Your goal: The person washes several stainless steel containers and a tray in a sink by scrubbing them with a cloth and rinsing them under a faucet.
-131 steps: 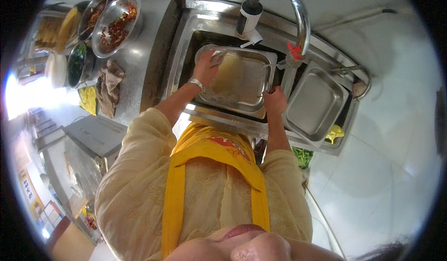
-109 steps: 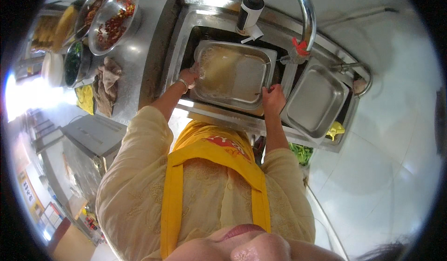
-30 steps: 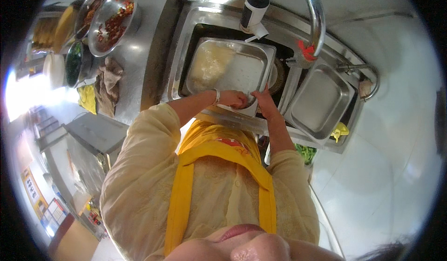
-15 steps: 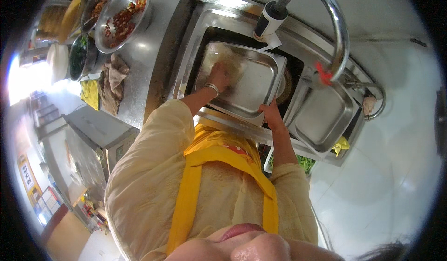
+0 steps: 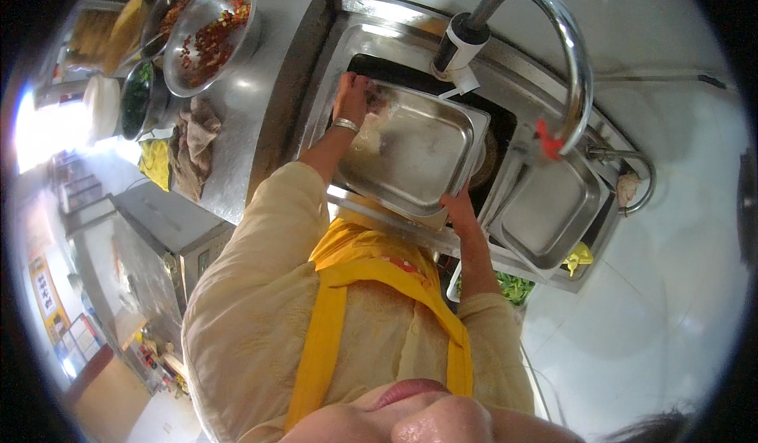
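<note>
A rectangular stainless-steel pan (image 5: 426, 155) rests tilted over the left sink basin, its inside wet. My left hand (image 5: 351, 102), with a bracelet on the wrist, is at the pan's far left corner. Its fingers are curled, and whatever they may hold is mostly hidden and blurred. Pale, foamy-looking matter (image 5: 368, 137) lies just below that hand inside the pan. At the near right corner, my right hand (image 5: 460, 208) grips the pan's rim, thumb on the near side and fingers out of sight behind the wall.
A curved faucet (image 5: 580, 56) with a red tie arches over the sink. Right of the pan sits another steel pan (image 5: 549, 206). The left counter (image 5: 264, 72) carries a steel bowl (image 5: 209, 36) of chopped red peppers and a brown cloth (image 5: 197, 139). Leafy greens (image 5: 515, 287) lie below the sink.
My left hand has moved from inside the pan up and left to its far left corner. My right hand keeps its grip, and the pan has shifted slightly.
</note>
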### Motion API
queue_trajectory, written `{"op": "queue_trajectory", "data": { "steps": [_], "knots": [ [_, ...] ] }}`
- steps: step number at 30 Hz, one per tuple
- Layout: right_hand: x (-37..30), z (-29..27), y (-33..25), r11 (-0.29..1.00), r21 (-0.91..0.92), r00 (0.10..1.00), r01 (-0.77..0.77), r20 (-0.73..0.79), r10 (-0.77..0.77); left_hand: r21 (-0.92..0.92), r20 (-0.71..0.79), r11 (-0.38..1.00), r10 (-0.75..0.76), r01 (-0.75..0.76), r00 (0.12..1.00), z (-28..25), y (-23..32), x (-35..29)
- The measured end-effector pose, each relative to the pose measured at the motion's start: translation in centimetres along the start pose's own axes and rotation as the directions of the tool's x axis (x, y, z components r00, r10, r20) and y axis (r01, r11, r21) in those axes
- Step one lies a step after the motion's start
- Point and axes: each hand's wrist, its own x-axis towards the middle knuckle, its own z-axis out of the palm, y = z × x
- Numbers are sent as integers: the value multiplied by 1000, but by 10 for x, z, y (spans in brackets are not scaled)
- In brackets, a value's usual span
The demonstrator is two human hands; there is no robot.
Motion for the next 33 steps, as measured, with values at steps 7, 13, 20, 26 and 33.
{"op": "queue_trajectory", "data": {
  "steps": [7, 13, 20, 26, 33],
  "knots": [
    [-20, 2, -8, 993, 33, 994, -113, 14, 112, -619, 129, 650, -470, 441, 873, 25, -16, 22],
    [-20, -7, 14, 991, 130, 996, -21, 92, 9, 59, -197, 937, -328, 345, 924, 45, 40, 2],
    [-23, -12, -2, 983, -122, 984, -138, 95, 150, 451, -36, 883, 165, -131, 986, 120, 15, -35],
    [-22, -7, 3, 983, -180, 999, 21, 49, -12, -46, -33, 998, 52, -53, 998, 186, 61, -102],
    [-32, -13, -11, 988, -131, 975, 81, 218, -51, 74, 545, 967, 166, -244, 822, 153, 83, -155]
  ]
}}
